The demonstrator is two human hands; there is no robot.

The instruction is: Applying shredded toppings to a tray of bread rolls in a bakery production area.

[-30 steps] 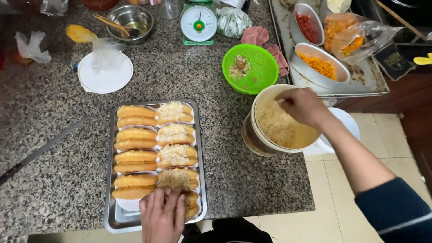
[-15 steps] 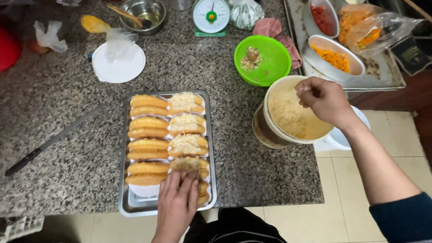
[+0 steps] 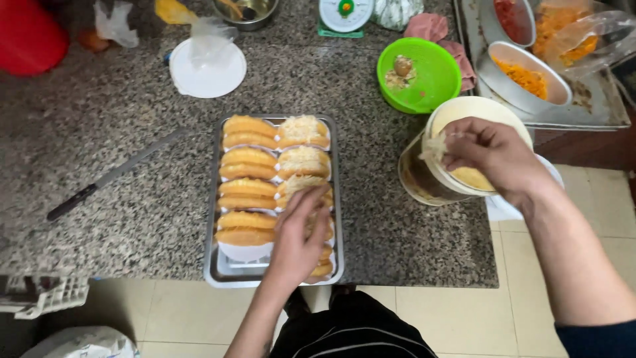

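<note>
Granite counter (image 3: 132,132): left hand (image 3: 298,238) fingers spread on buns (image 3: 311,199); right hand (image 3: 490,156) fingers pinch shreds (image 3: 434,147)

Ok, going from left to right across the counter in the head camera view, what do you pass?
Red container → knife → white round lid → metal tray of filled buns, left hand on it → green bowl → tub of shredded filling with right hand pinching some → large tray of orange fillings.
</note>
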